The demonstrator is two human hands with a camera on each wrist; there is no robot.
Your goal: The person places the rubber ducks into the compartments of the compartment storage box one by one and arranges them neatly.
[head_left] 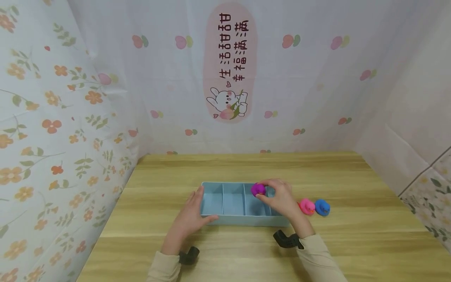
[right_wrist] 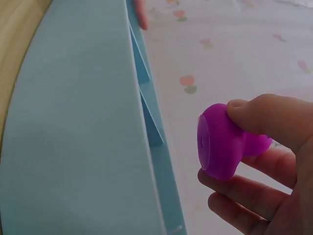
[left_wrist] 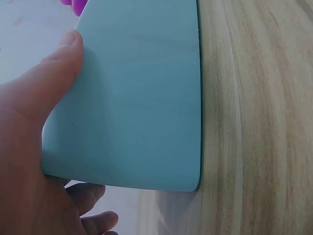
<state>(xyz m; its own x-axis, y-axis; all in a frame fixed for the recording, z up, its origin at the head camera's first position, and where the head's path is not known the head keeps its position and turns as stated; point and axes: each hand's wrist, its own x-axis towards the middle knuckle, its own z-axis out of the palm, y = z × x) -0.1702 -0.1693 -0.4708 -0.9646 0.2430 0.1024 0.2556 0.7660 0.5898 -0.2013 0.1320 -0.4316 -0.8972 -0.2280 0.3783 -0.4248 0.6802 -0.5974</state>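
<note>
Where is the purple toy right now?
In the head view, the purple toy is right of centre, pinched in the right hand, above the third compartment from the left of the blue tray.

The right hand (right_wrist: 281,200) pinches a glossy purple, rounded, rubbery-looking toy (right_wrist: 222,142) near the rim of a long, light-blue, divided box (right_wrist: 73,122). One blurred finger, probably the left hand's (right_wrist: 141,14), shows up top.
</note>
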